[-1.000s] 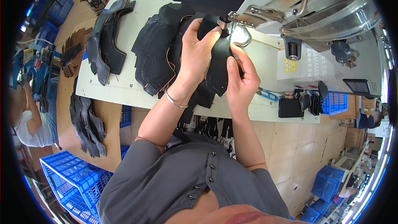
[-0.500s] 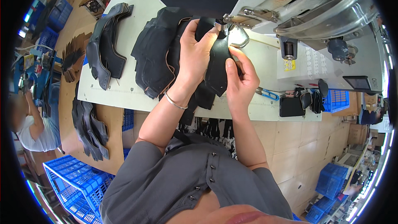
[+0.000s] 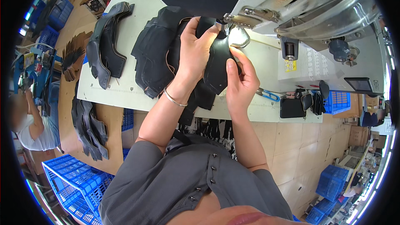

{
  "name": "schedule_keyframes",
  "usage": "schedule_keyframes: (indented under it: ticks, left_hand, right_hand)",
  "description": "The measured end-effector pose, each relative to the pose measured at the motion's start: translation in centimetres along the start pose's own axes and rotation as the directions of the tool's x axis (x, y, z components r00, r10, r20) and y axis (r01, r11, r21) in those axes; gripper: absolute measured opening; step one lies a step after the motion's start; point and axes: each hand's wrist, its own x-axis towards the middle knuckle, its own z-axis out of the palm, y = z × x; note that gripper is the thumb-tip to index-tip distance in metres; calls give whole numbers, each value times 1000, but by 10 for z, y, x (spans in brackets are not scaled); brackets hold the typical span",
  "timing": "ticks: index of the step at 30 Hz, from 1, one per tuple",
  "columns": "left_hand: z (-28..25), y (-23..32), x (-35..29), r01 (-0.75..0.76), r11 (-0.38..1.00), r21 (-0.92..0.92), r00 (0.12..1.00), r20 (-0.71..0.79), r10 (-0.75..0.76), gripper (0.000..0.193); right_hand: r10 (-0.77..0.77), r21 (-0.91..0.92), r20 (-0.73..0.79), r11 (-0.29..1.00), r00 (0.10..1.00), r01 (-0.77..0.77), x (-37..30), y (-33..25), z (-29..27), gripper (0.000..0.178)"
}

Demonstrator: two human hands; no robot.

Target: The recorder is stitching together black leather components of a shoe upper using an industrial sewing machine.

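Observation:
A black leather piece [image 3: 217,71] lies under the lit needle area of a sewing machine [image 3: 260,16]. My left hand [image 3: 195,52] presses on its left side, thumb and fingers closed near the presser foot [image 3: 223,26]. On the right edge, my right hand [image 3: 243,75] pinches the leather between thumb and fingers. A stack of black leather pieces [image 3: 153,52] lies left of my left hand. More dark leather [image 3: 205,96] hangs below the held piece, over the table's near edge.
Curved leather parts [image 3: 109,46] lie at the left of the white table [image 3: 137,102]. Blue-handled snips [image 3: 268,95] and a black phone-like slab [image 3: 292,107] rest at right. Blue crates [image 3: 77,175] stand at lower left. A co-worker [image 3: 37,129] is at far left.
Both hands and the leather piece have shifted very slightly, a little to the left in the picture. The grips look the same.

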Motion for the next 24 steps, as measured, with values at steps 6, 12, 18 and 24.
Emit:
schedule_keyframes:
  ticks: [6, 12, 18, 24]
  left_hand:
    - [-6, -5, 7, 7, 999, -50, 999, 39, -5, 22]
    - [-10, -4, 10, 42, 997, -70, 996, 82, -37, 17]
    - [-8, -6, 8, 31, 994, -102, 997, 72, -24, 17]
    - [-6, -5, 6, 14, 994, -111, 998, 57, -7, 20]
  right_hand:
    - [58, 47, 26, 997, 998, -59, 0, -2, 2, 26]
    - [38, 50, 20, 998, 999, -38, -1, 0, 4, 25]
    - [20, 2, 19, 1000, 1000, -20, 2, -3, 2, 25]
    - [-7, 4, 28, 1000, 1000, 7, 4, -2, 0, 24]
